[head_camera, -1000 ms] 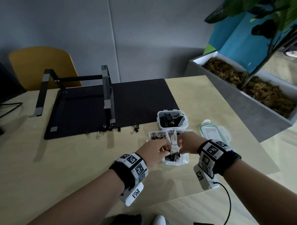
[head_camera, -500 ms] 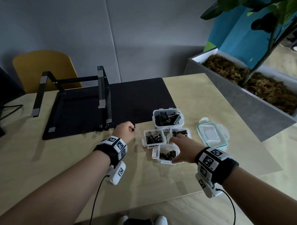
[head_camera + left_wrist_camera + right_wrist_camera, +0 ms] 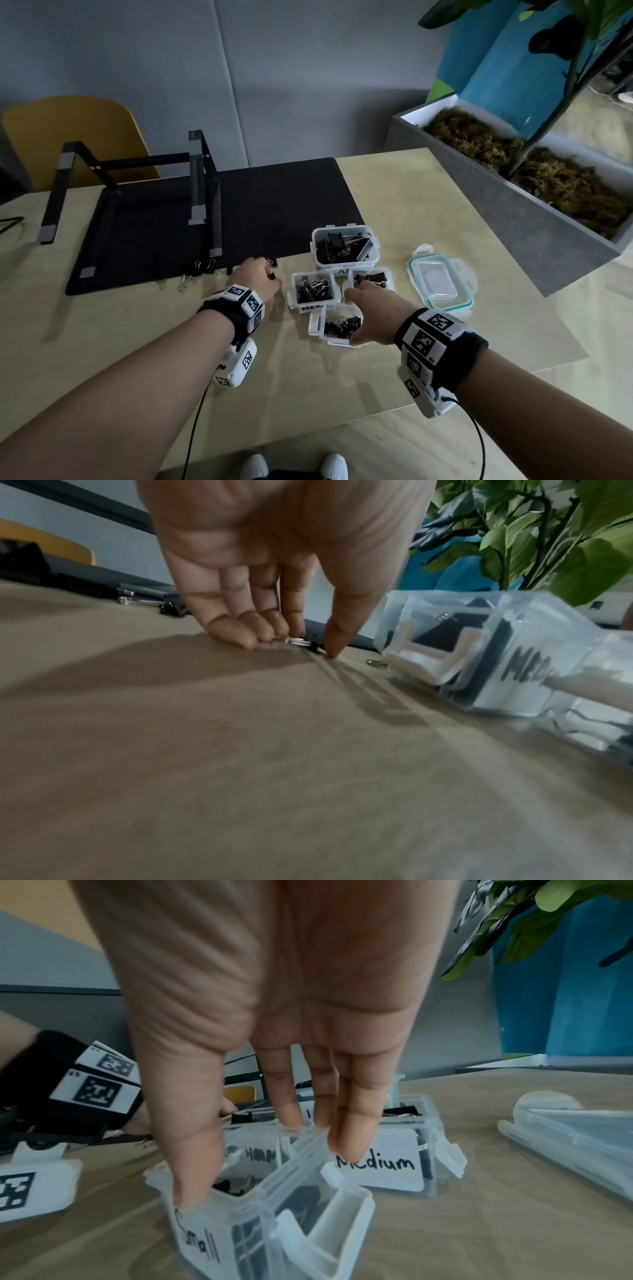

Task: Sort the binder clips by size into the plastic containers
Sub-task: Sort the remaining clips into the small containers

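Four clear plastic containers hold binder clips: a large one [image 3: 344, 246], two medium ones [image 3: 313, 289] [image 3: 371, 277] and a small container [image 3: 339, 325] labelled "Small" [image 3: 202, 1240]. My right hand [image 3: 356, 315] holds the small container, with the thumb [image 3: 192, 1196] on its near corner and the fingers [image 3: 346, 1142] on its far rim. My left hand [image 3: 270, 274] is at the black mat's front edge. There it pinches a small binder clip [image 3: 303, 642] against the table between thumb and fingertips. Several loose clips [image 3: 185, 282] lie along the mat edge to its left.
A black mat [image 3: 274, 212] with a black metal stand [image 3: 198, 185] covers the far table. A container lid [image 3: 440, 281] lies right of the boxes. A grey planter [image 3: 513, 205] borders the table's right side, and a yellow chair [image 3: 68, 137] stands behind.
My left hand left the small container and went left and forward to the mat edge, where it now pinches a clip. My right hand stayed on the small container.
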